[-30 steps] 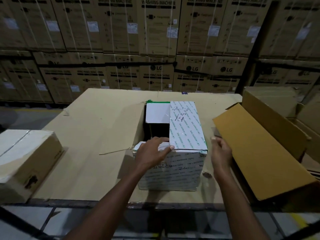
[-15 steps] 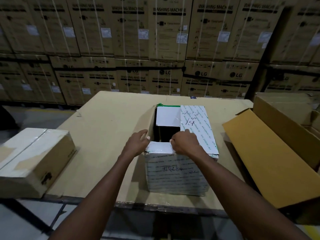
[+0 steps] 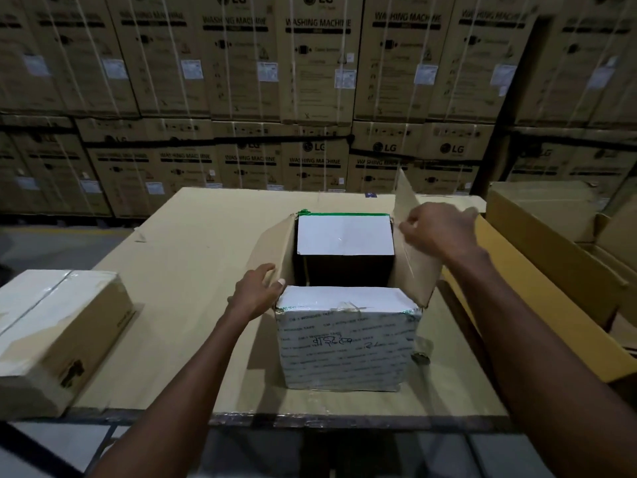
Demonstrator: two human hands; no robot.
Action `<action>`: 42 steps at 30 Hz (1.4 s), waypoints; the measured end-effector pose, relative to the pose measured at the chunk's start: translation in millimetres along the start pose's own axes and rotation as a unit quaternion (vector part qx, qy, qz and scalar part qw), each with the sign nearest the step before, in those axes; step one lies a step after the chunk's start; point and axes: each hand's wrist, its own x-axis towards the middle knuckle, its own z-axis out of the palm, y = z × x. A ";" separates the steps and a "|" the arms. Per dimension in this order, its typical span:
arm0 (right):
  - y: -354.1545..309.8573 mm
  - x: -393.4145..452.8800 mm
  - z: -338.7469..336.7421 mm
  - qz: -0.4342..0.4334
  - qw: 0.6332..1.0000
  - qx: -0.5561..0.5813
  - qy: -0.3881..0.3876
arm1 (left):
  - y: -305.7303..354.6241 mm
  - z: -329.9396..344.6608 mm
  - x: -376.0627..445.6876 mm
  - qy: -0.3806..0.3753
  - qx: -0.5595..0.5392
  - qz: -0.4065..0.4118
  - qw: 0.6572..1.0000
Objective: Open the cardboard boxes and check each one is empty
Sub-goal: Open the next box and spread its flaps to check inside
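White taped cardboard box sits mid-counter; right hand pinches its right flap, left hand grips the left flap. Best spread both fully, then fold back the white inner flaps to see inside.

The table was covered with flat brown cardboard. On it stood a white taped box with open flaps, and a big open carton lay at its right side.
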 end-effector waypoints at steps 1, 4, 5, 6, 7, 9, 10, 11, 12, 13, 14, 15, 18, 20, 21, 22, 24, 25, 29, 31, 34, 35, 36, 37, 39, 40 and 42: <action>15.2 0.4 -1.4 0.025 1.000 -0.011 -0.005 | -3.0 0.8 2.6 -0.002 0.003 0.002 1.000; 56.5 -3.1 13.1 0.082 0.995 -0.046 -0.039 | -0.2 1.3 0.1 0.009 0.003 0.014 1.000; 66.3 -6.8 21.2 0.096 0.993 -0.053 -0.054 | 1.3 2.0 -0.8 0.017 -0.004 0.019 1.000; 75.2 -10.4 31.9 0.110 0.990 -0.044 -0.072 | 3.1 3.3 -2.3 0.024 -0.015 0.028 0.999; 81.5 -15.8 42.9 0.122 0.988 -0.022 -0.094 | 3.6 5.0 -2.9 0.030 -0.036 0.033 0.998; 85.8 -28.8 64.3 0.134 0.977 0.090 -0.140 | 1.5 9.3 -3.5 0.035 -0.084 0.032 0.995; 84.6 -35.4 75.8 0.139 0.963 0.167 -0.159 | 1.2 11.0 -5.7 0.034 -0.102 0.028 0.994; 80.7 -41.9 86.6 0.140 0.946 0.234 -0.175 | 0.6 12.0 -7.5 0.033 -0.119 0.028 0.992; 75.6 -47.9 97.2 0.141 0.929 0.289 -0.184 | -0.8 13.4 -8.2 0.032 -0.126 0.029 0.991; 70.1 -53.6 106.3 0.148 0.913 0.336 -0.181 | -2.4 14.2 -7.4 0.030 -0.134 0.032 0.990; 66.0 -57.8 114.9 0.161 0.896 0.377 -0.172 | -2.1 13.7 -7.6 0.027 -0.129 0.031 0.991; 62.4 -62.4 119.9 0.173 0.881 0.410 -0.162 | -2.5 13.0 -7.0 0.023 -0.129 0.031 0.991; 61.2 -68.8 123.4 0.174 0.878 0.430 -0.121 | 3.1 10.8 -3.2 0.061 -0.007 0.071 0.996; 62.3 -68.9 120.7 0.175 0.887 0.416 -0.095 | 15.0 12.0 0.4 0.114 0.068 0.181 0.974; 62.3 -67.8 119.9 0.172 0.893 0.408 -0.076 | 25.2 13.6 2.2 0.119 0.067 0.245 0.960; 61.4 -67.1 118.7 0.166 0.899 0.402 -0.056 | 38.6 15.7 1.9 0.101 0.054 0.286 0.951; 57.5 -66.4 113.3 0.134 0.902 0.410 -0.024 | 67.8 24.9 2.2 0.020 0.049 0.301 0.952; 54.5 -67.3 109.5 0.117 0.900 0.419 -0.014 | 78.0 31.9 6.7 -0.035 0.070 0.286 0.955; 40.9 -75.8 95.5 0.063 0.895 0.441 -0.002 | 95.4 58.1 27.3 -0.213 0.180 0.149 0.949; 38.0 -79.6 92.9 0.052 0.892 0.448 -0.017 | 95.9 65.2 32.1 -0.243 0.228 0.106 0.937; 38.6 -82.9 91.9 0.036 0.895 0.443 -0.049 | 94.3 70.4 36.6 -0.252 0.251 0.080 0.931; 39.6 -82.9 92.7 0.032 0.894 0.443 -0.060 | 92.5 70.6 39.2 -0.246 0.245 0.082 0.934; 40.5 -82.5 92.3 0.033 0.891 0.448 -0.069 | 91.1 69.0 41.3 -0.229 0.238 0.096 0.939; 41.5 -81.3 91.3 0.037 0.887 0.453 -0.075 | 89.1 67.4 44.4 -0.197 0.226 0.120 0.946; 43.8 -75.9 89.2 0.043 0.887 0.455 -0.066 | 89.6 58.2 46.6 -0.111 0.196 0.176 0.958; 44.9 -72.7 86.9 0.044 0.890 0.451 -0.059 | 94.4 50.6 45.0 -0.073 0.185 0.203 0.959; 44.9 -65.6 79.2 0.041 0.890 0.452 -0.052 | 110.6 31.5 39.9 -0.007 0.182 0.255 0.950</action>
